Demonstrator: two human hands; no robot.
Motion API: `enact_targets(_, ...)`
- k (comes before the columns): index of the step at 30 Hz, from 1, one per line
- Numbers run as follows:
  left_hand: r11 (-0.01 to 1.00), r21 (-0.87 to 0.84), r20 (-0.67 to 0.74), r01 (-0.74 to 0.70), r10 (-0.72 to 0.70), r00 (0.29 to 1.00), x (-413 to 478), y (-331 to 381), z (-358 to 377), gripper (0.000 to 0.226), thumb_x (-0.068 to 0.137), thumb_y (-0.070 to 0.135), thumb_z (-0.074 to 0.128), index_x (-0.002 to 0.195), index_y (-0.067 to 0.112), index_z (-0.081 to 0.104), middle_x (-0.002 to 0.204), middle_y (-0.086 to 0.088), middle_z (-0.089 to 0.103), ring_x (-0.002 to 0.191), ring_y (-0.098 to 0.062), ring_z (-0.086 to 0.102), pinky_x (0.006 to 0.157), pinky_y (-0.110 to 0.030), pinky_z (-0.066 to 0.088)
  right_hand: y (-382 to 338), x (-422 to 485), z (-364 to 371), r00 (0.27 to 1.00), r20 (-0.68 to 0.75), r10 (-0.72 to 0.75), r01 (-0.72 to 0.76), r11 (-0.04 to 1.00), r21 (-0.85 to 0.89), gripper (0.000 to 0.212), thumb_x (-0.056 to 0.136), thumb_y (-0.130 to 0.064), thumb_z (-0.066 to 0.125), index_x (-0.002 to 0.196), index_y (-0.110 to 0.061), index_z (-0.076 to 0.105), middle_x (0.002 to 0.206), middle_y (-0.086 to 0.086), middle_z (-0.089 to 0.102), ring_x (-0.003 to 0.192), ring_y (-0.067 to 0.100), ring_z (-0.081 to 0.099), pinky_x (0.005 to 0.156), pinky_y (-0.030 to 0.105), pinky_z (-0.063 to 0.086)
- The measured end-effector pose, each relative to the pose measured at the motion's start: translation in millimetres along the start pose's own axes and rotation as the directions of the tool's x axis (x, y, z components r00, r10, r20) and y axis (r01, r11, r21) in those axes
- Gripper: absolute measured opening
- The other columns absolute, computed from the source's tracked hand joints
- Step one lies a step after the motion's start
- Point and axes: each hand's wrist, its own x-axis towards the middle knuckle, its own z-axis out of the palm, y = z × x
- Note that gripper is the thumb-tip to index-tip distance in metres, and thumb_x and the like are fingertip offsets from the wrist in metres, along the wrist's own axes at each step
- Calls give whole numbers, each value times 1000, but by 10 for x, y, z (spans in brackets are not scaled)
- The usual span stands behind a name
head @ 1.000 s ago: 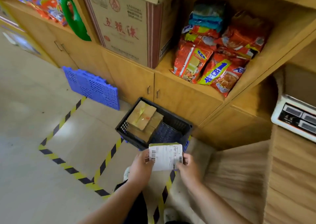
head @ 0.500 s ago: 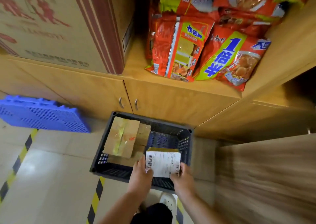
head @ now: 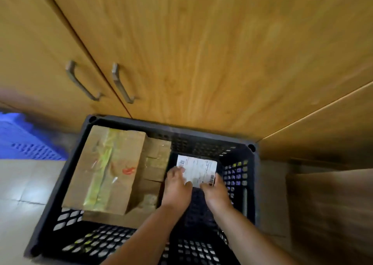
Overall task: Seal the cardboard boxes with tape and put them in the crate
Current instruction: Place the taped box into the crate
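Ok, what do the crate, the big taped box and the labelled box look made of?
Crate: dark matte moulded plastic, judging by its perforated grid walls. Big box: brown matte cardboard, with glossy yellowish tape along its seam. Labelled box: only its white printed paper label shows; probably cardboard underneath.

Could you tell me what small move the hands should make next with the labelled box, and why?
Probably set it down and let go. Both the left hand and right hand grip the labelled box low inside the crate, in the free space right of the stacked boxes; whether it touches the crate floor yet is unclear.
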Motion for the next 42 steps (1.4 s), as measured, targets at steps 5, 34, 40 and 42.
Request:
enact_targets(5, 993, 117, 7, -31, 30, 1000, 369, -164, 277, 46, 91, 12, 47, 136, 16, 40, 151, -7, 24, 134, -25, 32, 110, -36, 31, 144, 406, 209, 995, -35, -92, 93, 994, 49, 34, 86, 2, 53, 115, -16, 54, 108, 0, 62, 94, 13, 58, 64, 7, 41)
enact_targets(34, 985, 136, 113, -104, 89, 990, -1094, 919, -1178, 19, 89, 14, 50, 88, 26, 64, 89, 4, 65, 78, -13, 55, 71, -28, 47, -929, -1326, -570, 950, 259, -172, 298, 737, -606, 48, 96, -28, 51, 141, -15, 42, 142, 4, 46, 131, 19, 41, 105, 27, 34)
enact_targets(40, 996, 93, 125, -9, -3, 992, -1867, 1598, -1974, 36, 93, 20, 50, 127, 28, 56, 105, 6, 64, 81, -8, 58, 70, -26, 50, -1748, -2369, -1028, 946, 285, -156, 305, 728, -614, 44, 96, -22, 51, 140, -17, 45, 144, 2, 46, 128, 16, 46, 103, 25, 38)
enact_targets(42, 998, 64, 127, -12, 3, 992, -2120, 1833, -2206, 36, 92, 19, 49, 128, 25, 55, 105, 5, 63, 85, -11, 60, 78, -31, 52, -2014, -2709, -1183, 944, 279, -178, 316, 735, -600, 43, 96, -21, 51, 139, -16, 47, 143, 2, 47, 127, 17, 48, 102, 25, 39)
